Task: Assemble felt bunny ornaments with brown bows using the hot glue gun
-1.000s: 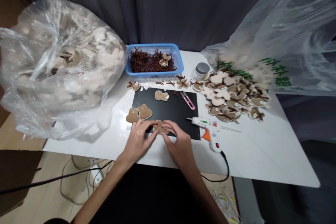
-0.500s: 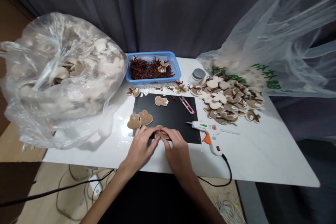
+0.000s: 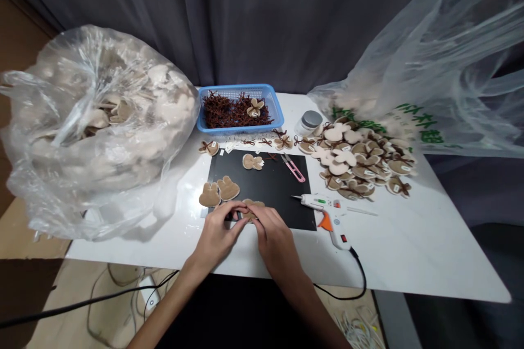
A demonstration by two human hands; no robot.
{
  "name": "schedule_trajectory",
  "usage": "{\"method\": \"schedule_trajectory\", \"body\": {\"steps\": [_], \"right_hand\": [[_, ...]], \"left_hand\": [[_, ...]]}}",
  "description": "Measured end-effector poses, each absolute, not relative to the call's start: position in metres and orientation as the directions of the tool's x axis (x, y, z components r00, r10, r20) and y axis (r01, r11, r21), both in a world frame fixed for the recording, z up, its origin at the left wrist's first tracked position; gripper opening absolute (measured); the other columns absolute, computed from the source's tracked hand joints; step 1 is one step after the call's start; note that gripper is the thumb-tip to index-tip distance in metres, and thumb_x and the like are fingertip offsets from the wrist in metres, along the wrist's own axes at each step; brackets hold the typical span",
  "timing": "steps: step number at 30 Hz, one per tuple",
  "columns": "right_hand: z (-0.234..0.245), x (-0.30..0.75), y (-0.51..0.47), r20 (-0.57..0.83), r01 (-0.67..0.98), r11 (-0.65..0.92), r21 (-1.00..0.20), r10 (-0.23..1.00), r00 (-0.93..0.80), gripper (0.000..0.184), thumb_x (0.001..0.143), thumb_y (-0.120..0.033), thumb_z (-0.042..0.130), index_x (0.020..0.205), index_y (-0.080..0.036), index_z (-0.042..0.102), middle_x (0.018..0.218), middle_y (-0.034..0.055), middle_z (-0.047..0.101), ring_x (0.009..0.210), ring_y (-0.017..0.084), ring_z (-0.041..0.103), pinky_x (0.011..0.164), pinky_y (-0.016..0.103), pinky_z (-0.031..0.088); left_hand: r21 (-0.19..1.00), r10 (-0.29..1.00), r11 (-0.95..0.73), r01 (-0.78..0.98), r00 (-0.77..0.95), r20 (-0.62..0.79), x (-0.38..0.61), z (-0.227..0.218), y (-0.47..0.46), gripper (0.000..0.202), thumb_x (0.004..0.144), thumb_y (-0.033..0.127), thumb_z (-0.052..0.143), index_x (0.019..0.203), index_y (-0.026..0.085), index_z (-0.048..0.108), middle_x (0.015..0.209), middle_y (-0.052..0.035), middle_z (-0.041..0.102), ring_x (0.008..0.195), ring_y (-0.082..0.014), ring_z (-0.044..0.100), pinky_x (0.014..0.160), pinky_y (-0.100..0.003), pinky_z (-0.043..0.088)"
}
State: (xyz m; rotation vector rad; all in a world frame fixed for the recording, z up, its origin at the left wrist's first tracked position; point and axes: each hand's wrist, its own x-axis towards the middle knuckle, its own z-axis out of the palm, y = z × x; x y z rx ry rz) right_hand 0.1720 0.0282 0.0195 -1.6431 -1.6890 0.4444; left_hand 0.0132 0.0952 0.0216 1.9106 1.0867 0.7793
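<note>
Near the front edge of a black mat (image 3: 282,191), my left hand (image 3: 221,226) and my right hand (image 3: 274,232) meet with fingertips pinched around a brown felt bunny piece (image 3: 252,210). Both hands are closed on it, and the fingers hide part of its outline. Just left of them lie two more bunny-head pieces (image 3: 209,195) side by side, overlapping the mat's left edge. Farther back on the mat rests a bunny piece with a small white label (image 3: 252,162). Pink thread snips (image 3: 293,168) and a white glue gun (image 3: 325,204) with an orange trigger lie to the right.
A blue basket (image 3: 240,86) of brown bows stands at the back beside a grey-lidded jar (image 3: 311,118). Finished bunnies with bows (image 3: 368,161) are heaped at right, under a clear plastic bag (image 3: 450,92). A stuffed plastic bag (image 3: 102,174) fills the left. The glue gun's cord (image 3: 364,278) hangs off the front edge.
Both hands stay on the bunny piece, with the fingers shifted slightly and more of the piece showing. The whole view has tipped a little, so everything sits slightly lower.
</note>
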Motion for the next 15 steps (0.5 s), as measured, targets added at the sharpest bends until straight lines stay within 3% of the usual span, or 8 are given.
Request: {"method": "schedule_trajectory", "body": {"steps": [7, 11, 15], "right_hand": [[0.025, 0.176, 0.034, 0.214, 0.766, 0.174, -0.618, 0.976, -0.049, 0.045, 0.101, 0.002, 0.039, 0.130, -0.016, 0.069, 0.118, 0.0119, 0.078, 0.100, 0.026, 0.071, 0.090, 0.039, 0.060], [0.029, 0.179, 0.041, 0.172, 0.818, 0.196, -0.542, 0.978, -0.120, 0.041, 0.099, 0.004, 0.043, 0.125, -0.014, 0.069, 0.114, 0.0130, 0.078, 0.099, 0.028, 0.071, 0.090, 0.041, 0.060], [0.030, 0.186, 0.047, 0.111, 0.826, 0.190, -0.531, 0.982, -0.154, 0.036, 0.100, 0.001, 0.049, 0.125, -0.015, 0.070, 0.113, 0.0115, 0.079, 0.097, 0.028, 0.071, 0.088, 0.041, 0.060]], "left_hand": [[0.844, 0.898, -0.331, 0.422, 0.416, 0.144, 0.014, 0.022, 0.090, 0.015, 0.100, 0.029, 0.072, 0.114, 0.023, 0.070, 0.101, -0.0040, 0.081, 0.087, -0.0190, 0.075, 0.081, -0.034, 0.064], [0.806, 0.900, -0.354, 0.475, 0.408, 0.154, 0.014, 0.025, 0.086, 0.013, 0.101, 0.025, 0.070, 0.113, 0.024, 0.070, 0.104, -0.0050, 0.078, 0.099, -0.0237, 0.073, 0.090, -0.040, 0.061], [0.722, 0.875, -0.431, 0.542, 0.448, 0.185, 0.014, 0.027, 0.086, 0.017, 0.104, 0.026, 0.067, 0.120, 0.024, 0.068, 0.105, -0.0061, 0.077, 0.098, -0.0254, 0.069, 0.089, -0.042, 0.058]]}}
